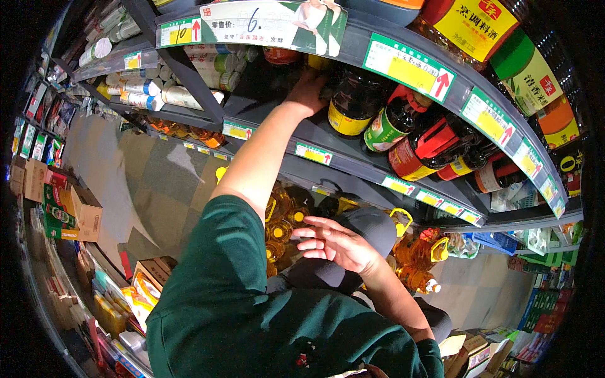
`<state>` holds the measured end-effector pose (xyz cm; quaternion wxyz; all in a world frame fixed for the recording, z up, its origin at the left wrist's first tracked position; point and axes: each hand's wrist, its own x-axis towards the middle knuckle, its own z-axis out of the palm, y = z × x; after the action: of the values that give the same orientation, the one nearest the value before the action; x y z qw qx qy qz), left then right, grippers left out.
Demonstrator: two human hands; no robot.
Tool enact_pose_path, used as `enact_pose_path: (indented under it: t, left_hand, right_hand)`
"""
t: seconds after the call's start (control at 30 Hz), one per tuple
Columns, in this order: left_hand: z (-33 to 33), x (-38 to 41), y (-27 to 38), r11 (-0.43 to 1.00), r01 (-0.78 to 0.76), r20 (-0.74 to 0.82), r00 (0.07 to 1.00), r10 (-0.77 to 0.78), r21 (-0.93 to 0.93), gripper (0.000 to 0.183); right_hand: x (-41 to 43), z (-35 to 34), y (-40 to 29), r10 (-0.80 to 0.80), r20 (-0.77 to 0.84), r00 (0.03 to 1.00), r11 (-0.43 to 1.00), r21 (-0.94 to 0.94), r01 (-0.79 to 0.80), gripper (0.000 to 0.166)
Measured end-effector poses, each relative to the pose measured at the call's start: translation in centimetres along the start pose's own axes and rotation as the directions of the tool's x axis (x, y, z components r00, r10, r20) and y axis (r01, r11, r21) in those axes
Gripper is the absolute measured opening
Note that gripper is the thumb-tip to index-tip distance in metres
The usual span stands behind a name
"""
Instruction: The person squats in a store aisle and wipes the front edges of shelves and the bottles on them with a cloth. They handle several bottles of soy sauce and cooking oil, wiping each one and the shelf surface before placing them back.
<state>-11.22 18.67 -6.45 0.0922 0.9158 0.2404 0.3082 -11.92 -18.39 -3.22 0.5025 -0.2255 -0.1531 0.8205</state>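
Note:
My left hand (309, 94) reaches deep between two shelf boards of a store rack, its fingers in shadow near bottles at the back; whether it grips one cannot be seen. Just right of it stands a dark bottle with a yellow label (349, 118), then a green-labelled sauce bottle (386, 130) and a red-labelled bottle (413, 158). My right hand (335, 243) hangs palm up with fingers apart, holding nothing, above my knees and beside several yellow-capped oil bottles (279, 232).
Price tags line the lower shelf edge (350, 165) and the upper shelf edge (411, 66). Wrapped cylindrical packs (142, 94) lie on the left shelves. More oil bottles (418, 257) stand on the floor at right. Cardboard boxes (85, 212) stand across the aisle.

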Motion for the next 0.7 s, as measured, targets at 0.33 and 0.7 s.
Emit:
enact_pose_path:
  t: [0.33,0.7]
  left_hand:
    - [-4.3,-3.3,-15.2,0.841,0.310,-0.066,0.947,-0.314,0.444,0.046]
    - [-11.0,-9.4,-0.4,0.922,0.368,0.115,0.917,-0.381,0.121,0.042]
  right_hand:
    - [-0.5,-0.5,0.3,-0.037,0.024,0.999,0.999,0.030,0.037,0.049]
    - [0.1,0.0,0.4,-0.033,0.008,0.999,0.999,-0.019,0.033,0.051]
